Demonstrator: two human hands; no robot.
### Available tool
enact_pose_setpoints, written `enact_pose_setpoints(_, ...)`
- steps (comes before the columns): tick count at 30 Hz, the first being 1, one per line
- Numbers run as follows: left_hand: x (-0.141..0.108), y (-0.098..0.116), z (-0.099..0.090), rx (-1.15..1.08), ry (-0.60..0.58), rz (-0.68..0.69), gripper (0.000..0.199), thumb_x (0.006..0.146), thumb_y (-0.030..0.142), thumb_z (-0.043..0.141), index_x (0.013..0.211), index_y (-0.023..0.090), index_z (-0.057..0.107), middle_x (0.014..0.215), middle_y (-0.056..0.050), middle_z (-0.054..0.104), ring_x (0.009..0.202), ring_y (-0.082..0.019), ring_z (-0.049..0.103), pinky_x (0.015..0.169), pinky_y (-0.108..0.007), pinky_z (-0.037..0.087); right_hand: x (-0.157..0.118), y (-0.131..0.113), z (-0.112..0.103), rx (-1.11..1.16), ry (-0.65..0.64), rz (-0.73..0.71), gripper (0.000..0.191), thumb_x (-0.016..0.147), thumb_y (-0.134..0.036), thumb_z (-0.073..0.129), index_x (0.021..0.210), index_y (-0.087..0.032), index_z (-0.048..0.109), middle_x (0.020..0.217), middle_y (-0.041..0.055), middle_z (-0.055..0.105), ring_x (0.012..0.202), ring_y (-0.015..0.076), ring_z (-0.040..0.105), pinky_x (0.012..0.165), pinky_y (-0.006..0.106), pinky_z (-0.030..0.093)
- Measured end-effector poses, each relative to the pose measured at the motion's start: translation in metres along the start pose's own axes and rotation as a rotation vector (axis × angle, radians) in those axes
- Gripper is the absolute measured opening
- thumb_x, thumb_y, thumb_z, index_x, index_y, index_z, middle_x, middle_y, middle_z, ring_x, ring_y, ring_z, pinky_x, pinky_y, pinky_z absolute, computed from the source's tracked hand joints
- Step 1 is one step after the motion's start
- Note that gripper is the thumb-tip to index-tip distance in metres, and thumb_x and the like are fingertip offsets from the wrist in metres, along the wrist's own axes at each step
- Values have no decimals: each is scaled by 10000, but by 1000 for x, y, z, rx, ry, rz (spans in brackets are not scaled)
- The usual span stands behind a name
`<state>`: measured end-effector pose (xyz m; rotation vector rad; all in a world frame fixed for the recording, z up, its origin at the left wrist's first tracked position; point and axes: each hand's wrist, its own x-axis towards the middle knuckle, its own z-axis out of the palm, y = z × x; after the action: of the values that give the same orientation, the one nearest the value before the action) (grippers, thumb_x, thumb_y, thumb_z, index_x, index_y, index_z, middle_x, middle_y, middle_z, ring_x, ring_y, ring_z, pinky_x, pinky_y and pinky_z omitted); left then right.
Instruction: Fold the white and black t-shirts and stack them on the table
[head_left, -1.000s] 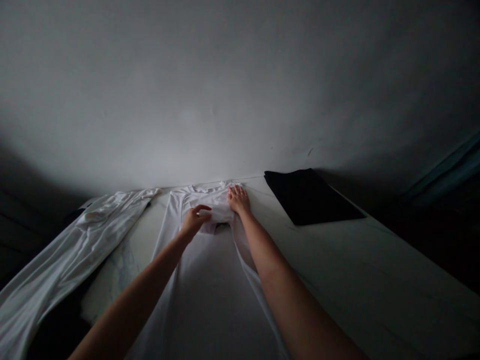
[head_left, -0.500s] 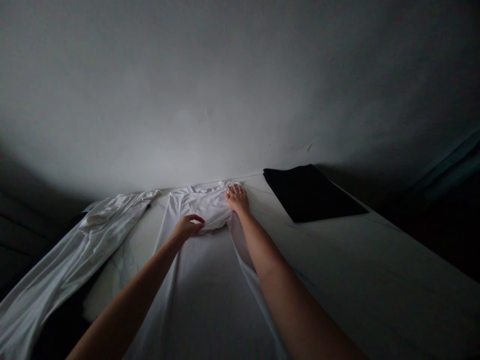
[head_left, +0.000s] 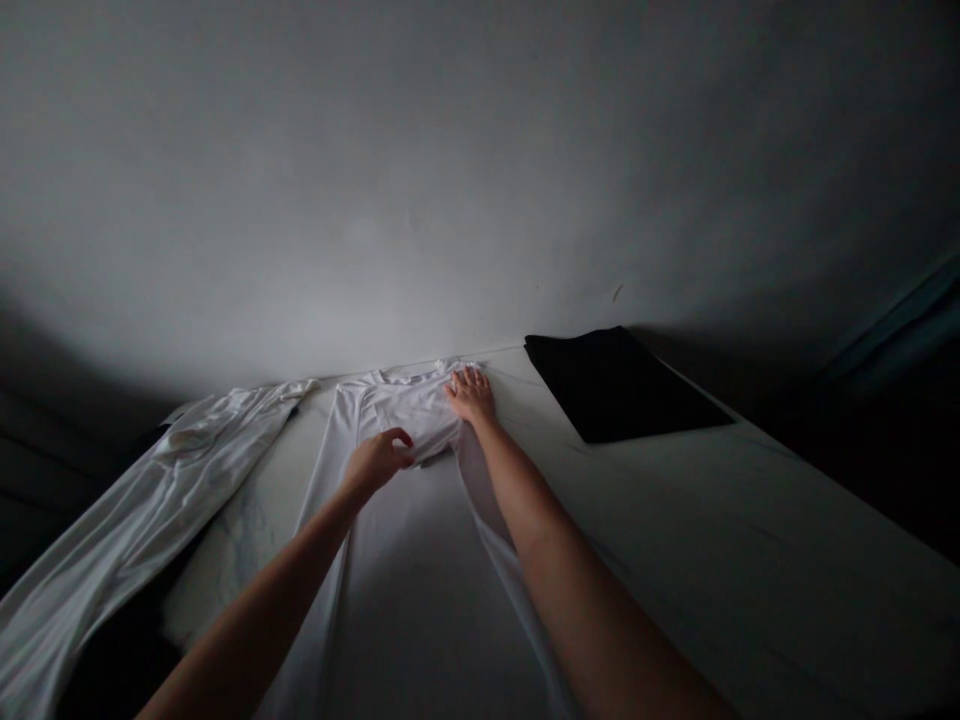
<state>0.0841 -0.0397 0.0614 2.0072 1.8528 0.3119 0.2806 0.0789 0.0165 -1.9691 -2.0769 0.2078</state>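
A white long garment, apparently a shirt (head_left: 442,560), lies spread lengthwise in front of me, its collar end close to the wall. A part of it is folded across the upper section. At the lower edge of that folded part, my left hand (head_left: 379,460) is closed, with its fingers curled round the fabric; the fingertips are partly hidden. My right hand (head_left: 472,395) lies flat with fingers spread on the garment's upper right corner. My right forearm covers some of the garment's right edge.
A folded black cloth (head_left: 622,390) lies to the right on the marble-patterned table (head_left: 720,540). Another white garment (head_left: 157,510) is draped at the left, with dark fabric under it. A pale wall (head_left: 420,180) rises behind the table. The light is dim.
My left hand has moved slightly to the right and up along the folded fabric's edge, which shifts a little. My right hand stays almost in place, pressed on the garment.
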Motion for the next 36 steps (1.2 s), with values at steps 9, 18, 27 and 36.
enact_pose_setpoints(9,29,-12,-10,214,73,22,314,840,431,619,1081,243,689,912,-61,736,956,-271,668,826,-314,457,-72,6,-6,33,-13,-267,560,1014,-364,423,1508,-100,405,1623,174,248,1496,288,247,1215,435,217)
enact_pose_setpoints(18,90,-31,-10,154,315,-139,376,877,269,530,1196,128,673,1253,-202,652,1177,-347,586,955,-405,449,-107,18,-19,47,-160,-572,419,1022,-297,459,1421,-203,545,1540,96,435,1452,237,359,1185,411,302)
enact_pose_setpoints(27,110,-41,-17,61,286,-130,282,864,205,504,1050,199,715,1108,-114,722,1027,-265,653,781,-302,473,-94,18,-27,170,-223,-588,316,1017,-366,479,1197,-277,722,1487,65,494,1405,223,437,1153,390,351)
enact_pose_setpoints(36,89,-9,-5,243,403,-1,395,869,128,428,1193,126,653,1246,-212,609,1188,-364,544,950,-457,435,-99,34,-20,379,-273,-571,339,1015,-404,459,1225,-300,704,1358,20,636,1376,237,477,1156,453,327)
